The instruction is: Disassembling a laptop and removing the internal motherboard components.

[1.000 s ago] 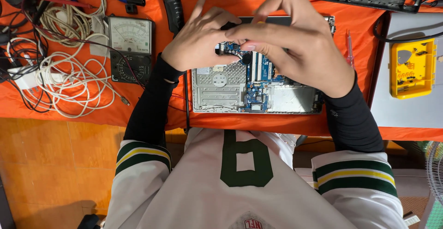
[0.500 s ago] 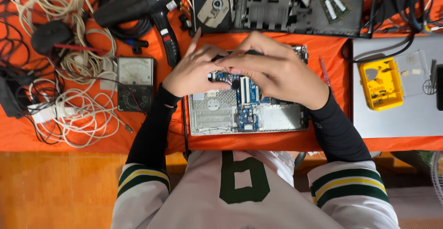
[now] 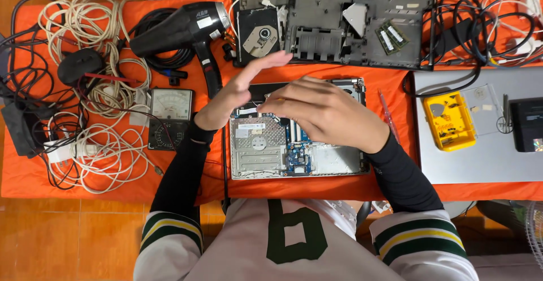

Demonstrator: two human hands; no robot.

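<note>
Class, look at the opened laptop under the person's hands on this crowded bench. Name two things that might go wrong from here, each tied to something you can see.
1. Both bare hands, left hand and right hand, hover over the laptop's exposed blue circuit board; a touch might damage it.
2. The black heat gun lies beside loose white cables on the orange cloth; if hot, it might scorch them.

- My hands crowd the opened laptop [image 3: 294, 151]; its right half lies uncovered.
- Hot-air gun [image 3: 186, 29] and meter [image 3: 169, 117] block my left.
- Bare orange cloth [image 3: 396, 83] beside it gives passage.
</note>
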